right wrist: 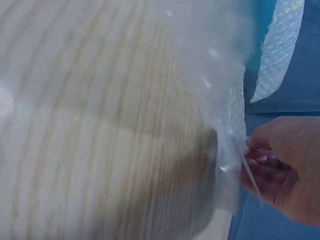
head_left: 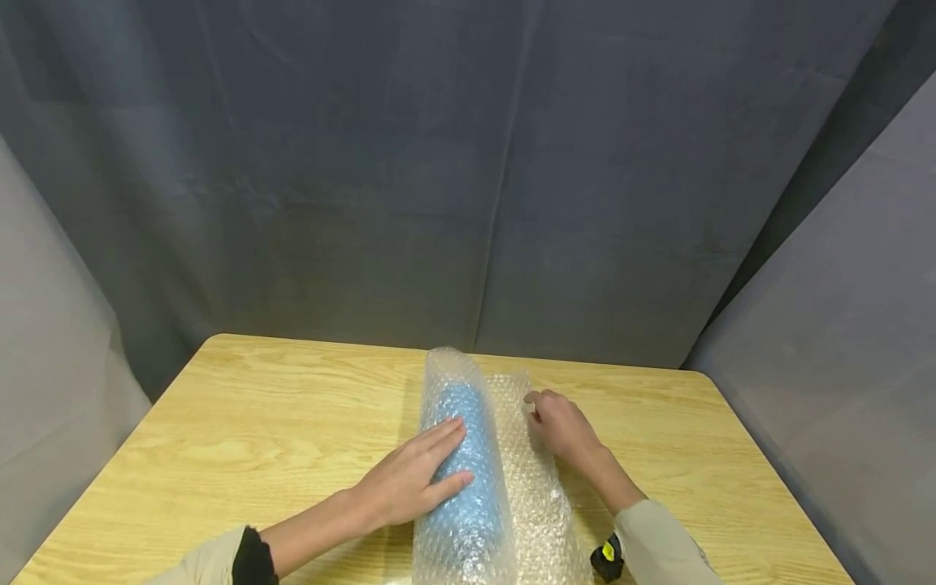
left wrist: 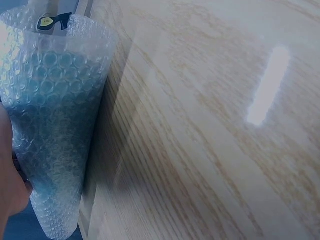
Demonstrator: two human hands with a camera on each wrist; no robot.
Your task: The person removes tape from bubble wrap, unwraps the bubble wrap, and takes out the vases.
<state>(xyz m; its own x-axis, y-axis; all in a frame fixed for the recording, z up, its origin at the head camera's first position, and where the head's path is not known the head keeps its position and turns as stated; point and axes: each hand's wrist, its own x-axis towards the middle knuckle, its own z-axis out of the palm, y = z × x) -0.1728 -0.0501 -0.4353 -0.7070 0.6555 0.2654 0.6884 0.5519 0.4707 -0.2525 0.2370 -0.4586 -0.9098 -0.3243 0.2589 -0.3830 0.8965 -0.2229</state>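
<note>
Two bare hands are working at a blue cylinder (head_left: 475, 520) that is lying lengthwise on a wood-grain table (head_left: 256, 455), its far end pointing toward the table's far edge. Clear bubble wrap (head_left: 541, 504) is covering the cylinder, the blue showing through the bubbles, and is reaching past the cylinder's far end as a hollow sleeve. A flatter stretch of the wrap is spreading out on the cylinder's right side.

The left hand (head_left: 411, 481) is resting on top of the wrapped cylinder, coming across from its left side; the fingers are lying extended and the thumb is standing apart from them, so the hand is touching the wrap without closing round anything. The right hand (head_left: 566, 426) is pinching the wrap's edge between thumb and fingers, to the right of the cylinder and toward its far end; the right wrist view is showing that edge bending upward at the fingertips.

A black wrist device with a yellow mark (head_left: 608, 558) is sitting at the right sleeve (head_left: 661, 544), to the near right of the cylinder. A black cuff (head_left: 253, 556) is circling the left wrist, to the cylinder's left. Beyond the cylinder, a dark grey curtain (head_left: 366, 179) is hanging behind the table.
</note>
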